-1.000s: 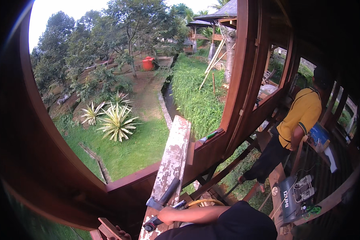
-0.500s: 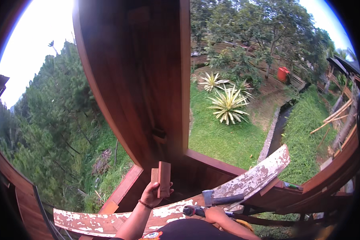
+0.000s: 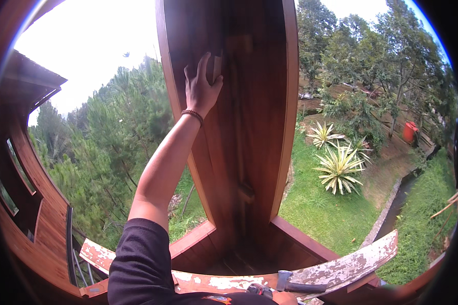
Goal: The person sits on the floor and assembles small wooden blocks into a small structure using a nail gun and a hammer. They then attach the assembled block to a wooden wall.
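Note:
High on the left inner face of the tall wooden column, my left hand [image 3: 203, 87] reaches up with a small wooden block [image 3: 217, 67] between its thumb and fingers. The block is partly hidden, and I cannot tell whether it touches the column [image 3: 262, 127]. At the lower edge, my right hand [image 3: 285, 298] is mostly cut off by the frame. It is closed round a power tool [image 3: 259, 289] with a dark and red body. A hatchet [image 3: 285, 279] with a dark handle lies on the paint-worn plank [image 3: 348, 267] just beyond it.
Another small block [image 3: 246, 193] sits lower in the column's inner corner. Wooden rails [image 3: 192, 239] meet the column's base from both sides. Outside are grass, spiky plants [image 3: 339, 168], a ditch [image 3: 394, 208] and a red container [image 3: 410, 131]. A wooden building wall [image 3: 56, 218] stands left.
My left hand has risen from low before the column to high on its left face, carrying wood. Two pieces showed in it before; one shows now. The view has tilted up and turned left.

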Demonstrator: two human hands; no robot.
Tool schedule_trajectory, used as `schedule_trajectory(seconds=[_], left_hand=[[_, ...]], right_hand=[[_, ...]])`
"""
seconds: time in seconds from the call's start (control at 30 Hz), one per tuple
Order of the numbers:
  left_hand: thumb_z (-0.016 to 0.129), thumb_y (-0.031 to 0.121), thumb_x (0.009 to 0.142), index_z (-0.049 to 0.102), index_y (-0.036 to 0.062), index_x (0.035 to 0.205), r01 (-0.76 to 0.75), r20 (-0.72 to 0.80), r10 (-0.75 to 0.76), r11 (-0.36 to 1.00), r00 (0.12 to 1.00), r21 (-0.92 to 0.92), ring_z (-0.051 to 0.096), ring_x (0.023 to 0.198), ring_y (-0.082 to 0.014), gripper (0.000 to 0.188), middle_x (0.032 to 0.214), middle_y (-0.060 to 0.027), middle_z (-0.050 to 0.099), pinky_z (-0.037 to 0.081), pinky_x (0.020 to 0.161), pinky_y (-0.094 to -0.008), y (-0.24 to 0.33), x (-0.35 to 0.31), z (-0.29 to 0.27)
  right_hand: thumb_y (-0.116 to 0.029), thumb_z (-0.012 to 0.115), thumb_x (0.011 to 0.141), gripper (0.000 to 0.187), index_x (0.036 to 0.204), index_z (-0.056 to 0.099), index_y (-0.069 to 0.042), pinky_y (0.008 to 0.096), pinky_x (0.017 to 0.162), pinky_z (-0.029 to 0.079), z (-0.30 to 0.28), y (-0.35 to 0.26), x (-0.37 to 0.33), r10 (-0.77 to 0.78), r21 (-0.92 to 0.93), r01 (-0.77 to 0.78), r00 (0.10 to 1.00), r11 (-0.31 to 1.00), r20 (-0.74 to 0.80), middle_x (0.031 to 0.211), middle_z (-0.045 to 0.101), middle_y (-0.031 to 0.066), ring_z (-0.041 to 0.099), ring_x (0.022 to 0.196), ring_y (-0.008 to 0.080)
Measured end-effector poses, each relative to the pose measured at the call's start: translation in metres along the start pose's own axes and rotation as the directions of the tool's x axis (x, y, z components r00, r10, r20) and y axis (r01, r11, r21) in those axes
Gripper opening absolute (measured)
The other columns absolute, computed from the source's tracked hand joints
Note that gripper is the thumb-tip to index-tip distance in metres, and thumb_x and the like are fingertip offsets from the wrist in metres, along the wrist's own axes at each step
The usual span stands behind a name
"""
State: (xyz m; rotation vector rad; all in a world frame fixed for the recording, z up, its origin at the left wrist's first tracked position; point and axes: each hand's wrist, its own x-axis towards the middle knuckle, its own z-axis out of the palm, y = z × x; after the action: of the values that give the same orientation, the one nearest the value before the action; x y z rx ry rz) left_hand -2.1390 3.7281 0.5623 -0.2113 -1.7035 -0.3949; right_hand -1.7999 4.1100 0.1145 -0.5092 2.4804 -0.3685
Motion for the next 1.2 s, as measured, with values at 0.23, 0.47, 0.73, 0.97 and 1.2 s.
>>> schedule_trajectory(seconds=[0.23, 0.47, 0.73, 0.97, 1.2], left_hand=[[0.069, 0.021, 0.087, 0.047, 0.0272, 0.145, -0.153, -0.019, 0.17, 0.93, 0.985, 0.335, 0.044, 0.132, -0.0473, 0.062, 0.145, -0.0202, 0.038, 0.049, 0.101, -0.0539, -0.004, 0.107, 0.045], [0.062, 0.013, 0.088, 0.048, 0.0262, 0.143, -0.369, 0.344, 0.184, 0.7, 0.921, 0.611, 0.039, 0.138, -0.0453, 0.059, 0.149, -0.0112, 0.039, 0.046, 0.106, -0.0549, -0.001, 0.119, 0.049], [0.082, 0.027, 0.076, 0.045, 0.0208, 0.146, -0.45, 0.371, 0.304, 0.791, 0.878, 0.416, 0.041, 0.138, -0.0386, 0.079, 0.147, -0.0112, 0.044, 0.043, 0.11, -0.0507, -0.021, 0.121, 0.008], [0.087, 0.039, 0.073, 0.043, 0.0109, 0.146, -0.419, 0.25, 0.343, 0.819, 0.905, 0.391, 0.044, 0.135, -0.0397, 0.09, 0.147, -0.0124, 0.045, 0.042, 0.11, -0.049, -0.027, 0.1, 0.017], [0.087, 0.04, 0.071, 0.045, 0.0125, 0.143, -0.384, 0.237, 0.309, 0.815, 0.921, 0.433, 0.053, 0.128, -0.0321, 0.088, 0.138, -0.0116, 0.055, 0.045, 0.105, -0.0463, -0.024, 0.1, 0.02]], right_hand=[[-0.029, 0.067, 0.089, 0.034, 0.108, 0.066, 0.0, 0.0446, 0.075, 0.058, -0.01, 0.014, -0.002, 0.017, 0.072, -0.015, 1.0, 0.997, -0.027, 0.098, 0.073, 0.0191, 0.073, 0.088, 0.0338], [-0.028, 0.066, 0.089, 0.034, 0.107, 0.066, 0.0, 0.0452, 0.075, 0.058, -0.008, 0.016, 0.007, 0.006, 0.078, -0.003, 0.999, 0.997, -0.036, 0.097, 0.073, 0.0196, 0.073, 0.087, 0.0343], [-0.028, 0.065, 0.089, 0.034, 0.107, 0.066, 0.001, 0.0458, 0.075, 0.057, -0.008, 0.02, 0.01, -0.023, 0.078, 0.026, 0.999, 0.997, -0.031, 0.095, 0.073, 0.0202, 0.073, 0.087, 0.0349], [-0.027, 0.064, 0.09, 0.033, 0.106, 0.066, 0.002, 0.0464, 0.074, 0.057, -0.013, 0.021, 0.014, -0.026, 0.075, 0.027, 0.999, 0.997, -0.022, 0.094, 0.073, 0.0207, 0.073, 0.086, 0.0355], [-0.027, 0.063, 0.09, 0.033, 0.106, 0.066, 0.002, 0.0469, 0.074, 0.057, -0.018, 0.02, 0.019, -0.011, 0.069, 0.012, 1.0, 0.998, -0.011, 0.093, 0.072, 0.0212, 0.073, 0.085, 0.036]])
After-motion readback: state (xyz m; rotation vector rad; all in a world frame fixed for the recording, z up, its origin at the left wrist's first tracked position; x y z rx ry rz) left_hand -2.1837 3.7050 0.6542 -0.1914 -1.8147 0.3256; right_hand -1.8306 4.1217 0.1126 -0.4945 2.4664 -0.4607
